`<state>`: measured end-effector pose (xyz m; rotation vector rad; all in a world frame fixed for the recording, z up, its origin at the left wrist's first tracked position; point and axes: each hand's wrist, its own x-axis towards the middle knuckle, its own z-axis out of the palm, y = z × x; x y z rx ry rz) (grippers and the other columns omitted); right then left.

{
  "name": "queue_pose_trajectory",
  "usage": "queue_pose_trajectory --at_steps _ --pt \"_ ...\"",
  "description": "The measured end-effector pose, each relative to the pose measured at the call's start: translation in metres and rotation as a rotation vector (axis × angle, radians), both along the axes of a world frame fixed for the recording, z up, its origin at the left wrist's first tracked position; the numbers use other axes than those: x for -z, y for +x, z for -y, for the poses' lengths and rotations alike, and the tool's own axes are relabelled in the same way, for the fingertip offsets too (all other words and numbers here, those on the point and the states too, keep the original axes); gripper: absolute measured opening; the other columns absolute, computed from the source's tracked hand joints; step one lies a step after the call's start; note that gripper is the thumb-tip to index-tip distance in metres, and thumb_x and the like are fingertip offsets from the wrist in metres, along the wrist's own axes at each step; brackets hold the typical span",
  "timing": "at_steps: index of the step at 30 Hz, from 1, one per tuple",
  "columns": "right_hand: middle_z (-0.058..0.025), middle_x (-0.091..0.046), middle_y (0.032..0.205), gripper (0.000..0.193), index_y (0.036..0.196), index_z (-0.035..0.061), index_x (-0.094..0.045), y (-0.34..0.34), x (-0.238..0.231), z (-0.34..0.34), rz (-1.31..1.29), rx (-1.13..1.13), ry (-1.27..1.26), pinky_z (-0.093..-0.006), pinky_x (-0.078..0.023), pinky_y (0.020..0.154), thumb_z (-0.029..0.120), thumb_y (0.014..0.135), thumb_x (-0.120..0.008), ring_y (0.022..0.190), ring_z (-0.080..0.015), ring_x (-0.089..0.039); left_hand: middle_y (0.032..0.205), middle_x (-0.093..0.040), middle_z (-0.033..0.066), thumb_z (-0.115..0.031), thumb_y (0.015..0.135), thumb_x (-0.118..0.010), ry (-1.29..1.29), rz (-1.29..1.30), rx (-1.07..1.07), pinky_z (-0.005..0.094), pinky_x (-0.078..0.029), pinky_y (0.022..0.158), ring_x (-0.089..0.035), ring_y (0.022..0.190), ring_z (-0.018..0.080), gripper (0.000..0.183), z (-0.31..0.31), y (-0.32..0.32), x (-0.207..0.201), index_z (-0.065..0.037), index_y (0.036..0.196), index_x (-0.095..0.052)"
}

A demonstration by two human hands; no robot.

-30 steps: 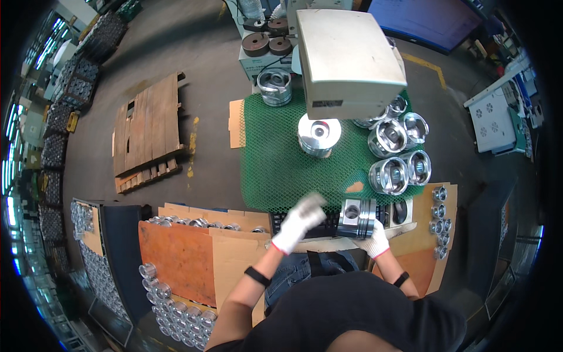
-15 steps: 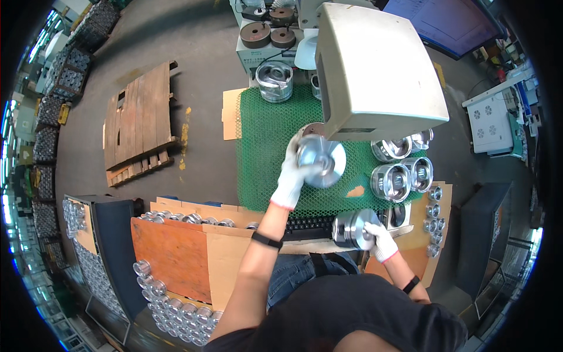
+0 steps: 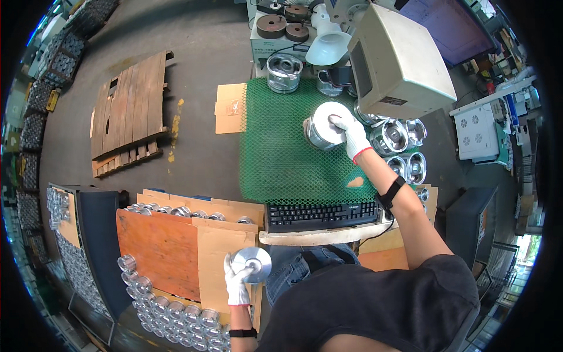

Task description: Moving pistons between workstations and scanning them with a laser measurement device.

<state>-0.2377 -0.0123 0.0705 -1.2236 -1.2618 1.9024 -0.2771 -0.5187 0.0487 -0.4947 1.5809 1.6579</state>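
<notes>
My left hand [image 3: 236,283], in a white glove, grips a shiny metal piston [image 3: 252,262] low at my left side, above the cardboard sheet [image 3: 220,246] and the rows of pistons [image 3: 176,317] below it. My right hand [image 3: 350,134], also gloved, reaches forward and rests on top of another metal piston [image 3: 319,128]. That piston stands on the green mesh mat [image 3: 281,158], just in front of the beige machine head [image 3: 404,58].
Several finished pistons [image 3: 399,146] stand at the mat's right edge. A black keyboard [image 3: 322,214] lies at the near edge of the table. A wooden pallet [image 3: 129,111] lies on the floor to the left, with racks of parts [image 3: 35,117] beyond it.
My left hand has left the mat and come down to my left side with a piston in it. My right hand has moved from near the keyboard up to the piston under the machine.
</notes>
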Motion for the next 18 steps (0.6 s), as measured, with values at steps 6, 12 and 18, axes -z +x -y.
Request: queue_pose_trajectory --at_steps 6,12,18 --pt "-0.0059 -0.068 0.101 0.034 0.109 0.0008 -0.065 -0.003 0.009 -0.020 0.032 -0.113 0.076 -0.0289 -0.050 0.079 0.008 0.077 -0.075 0.085 -0.0141 -0.065 0.125 -0.054 0.0165 0.010 0.060 -0.070 0.028 0.010 -0.176 0.0388 -0.051 0.090 -0.060 0.104 0.0274 0.096 0.011 0.003 0.003 -0.006 0.146 -0.029" --pt "-0.0195 -0.059 0.117 0.071 0.122 0.0066 -0.058 -0.017 -0.081 -0.002 0.927 -0.530 0.960 -0.0386 -0.051 0.086 0.046 0.066 -0.075 0.098 -0.0333 -0.064 0.125 -0.053 0.0183 0.013 0.070 -0.063 0.204 0.037 -0.142 0.0410 -0.055 0.086 -0.059 0.107 0.0289 0.088 -0.031 -0.007 0.003 -0.008 0.147 -0.026" --pt "-0.0171 -0.052 0.127 0.072 0.124 0.0121 -0.054 -0.023 -0.064 0.039 0.872 -0.464 1.492 -0.0437 -0.044 0.088 0.045 0.063 -0.076 0.101 -0.0334 -0.058 0.129 -0.050 0.0197 0.012 0.071 -0.063 0.286 0.047 -0.127 0.0423 -0.056 0.086 -0.058 0.109 0.0304 0.084 -0.027 -0.002 0.001 -0.008 0.145 -0.028"
